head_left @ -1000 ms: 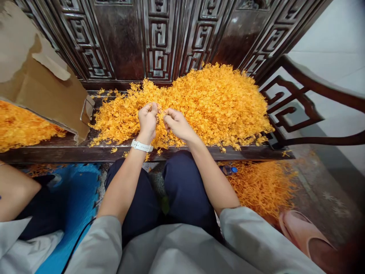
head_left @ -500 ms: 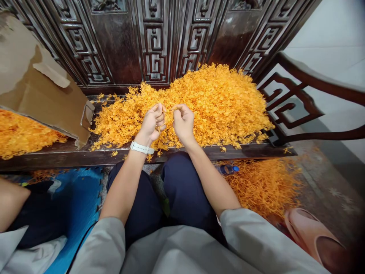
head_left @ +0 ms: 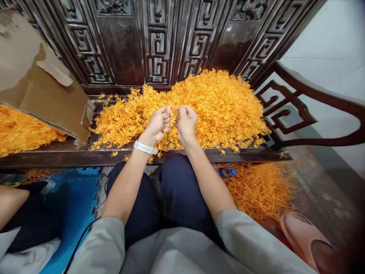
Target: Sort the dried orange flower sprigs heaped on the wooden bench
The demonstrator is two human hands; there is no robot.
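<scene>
A large heap of small orange plastic flower-like pieces (head_left: 219, 110) with thin curly prongs lies on the dark wooden bench (head_left: 85, 156). Just over its near middle part, my left hand (head_left: 160, 123) is closed around an orange plastic piece, part of which shows between its fingers. My right hand (head_left: 187, 123) is pinched shut close beside the left one, its fingertips almost touching the left fingers. Whatever lies in the right pinch is hidden by the fingers. A pale watch strap (head_left: 145, 147) circles my left wrist.
A torn cardboard box (head_left: 54, 99) stands on the left, beside another orange heap (head_left: 23, 131). Below the bench's right end lie a blue-capped bottle (head_left: 226, 172) and a pile of orange strands (head_left: 262, 190). A carved wooden armrest (head_left: 322, 99) rises on the right. Someone's knee (head_left: 13, 203) is at left.
My hands have come closer together, the right fingertips now right beside the left ones. The view has shifted slightly.
</scene>
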